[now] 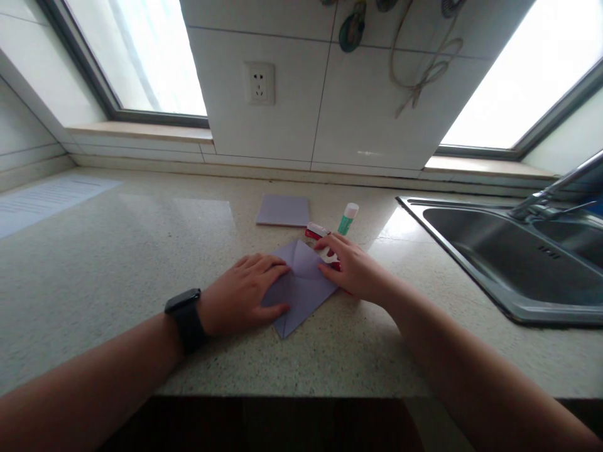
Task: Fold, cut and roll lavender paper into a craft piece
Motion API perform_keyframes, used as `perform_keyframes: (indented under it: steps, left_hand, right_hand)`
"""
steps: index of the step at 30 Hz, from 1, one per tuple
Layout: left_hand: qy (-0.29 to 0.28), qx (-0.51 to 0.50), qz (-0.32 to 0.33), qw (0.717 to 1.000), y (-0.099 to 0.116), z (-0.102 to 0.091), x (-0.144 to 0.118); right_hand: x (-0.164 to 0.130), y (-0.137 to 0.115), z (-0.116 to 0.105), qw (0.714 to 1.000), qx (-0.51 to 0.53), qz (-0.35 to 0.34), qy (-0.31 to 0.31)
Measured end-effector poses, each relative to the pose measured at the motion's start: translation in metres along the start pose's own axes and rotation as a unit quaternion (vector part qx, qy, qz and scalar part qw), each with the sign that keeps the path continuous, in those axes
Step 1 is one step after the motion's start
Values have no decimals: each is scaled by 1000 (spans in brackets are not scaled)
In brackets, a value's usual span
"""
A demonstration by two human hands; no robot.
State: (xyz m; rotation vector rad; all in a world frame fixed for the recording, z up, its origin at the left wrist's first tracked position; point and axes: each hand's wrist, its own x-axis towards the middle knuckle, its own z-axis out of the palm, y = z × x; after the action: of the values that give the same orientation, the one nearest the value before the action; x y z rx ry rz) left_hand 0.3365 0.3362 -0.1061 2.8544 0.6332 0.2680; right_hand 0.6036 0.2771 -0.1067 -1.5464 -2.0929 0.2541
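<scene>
Creased lavender paper sheet (304, 292) lies on the speckled pale counter (117, 270), nearer than the flat lavender paper stack (283, 210). The left hand (247, 292), spread flat, hides the sheet's left part; the right hand (351, 267) curls at its right edge, whether pinching I cannot tell, partly covering a red-and-white box-like item (316, 231) and white-capped green glue stick (348, 218) right of the stack.

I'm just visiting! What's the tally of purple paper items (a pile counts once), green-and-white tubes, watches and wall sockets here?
Purple paper items: 2, the creased sheet partly under the left hand and the flat pile beyond it
Green-and-white tube: 1
Black watch: 1
Wall socket: 1
Total: 5
</scene>
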Motion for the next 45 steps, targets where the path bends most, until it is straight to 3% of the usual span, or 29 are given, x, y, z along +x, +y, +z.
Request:
perform_keyframes:
  steps: [7,21,31,35,45]
  left_hand:
    - [5,16,-10,1000,-1,2,0]
    - [-2,19,-24,1000,-2,2,-1]
    - [6,12,-17,1000,-2,2,-1]
    - [16,-2,-27,1000,0,-1,-1]
    - [58,-20,-72,996,-2,-1,2]
  right_hand:
    - [0,3,-10,997,-55,-29,-49]
    - [1,13,-36,988,-66,1,-141]
    - [-2,14,-56,973,-101,75,-196]
    - [-9,25,-62,966,-126,110,-199]
    - [-14,41,-64,961,-175,105,-187]
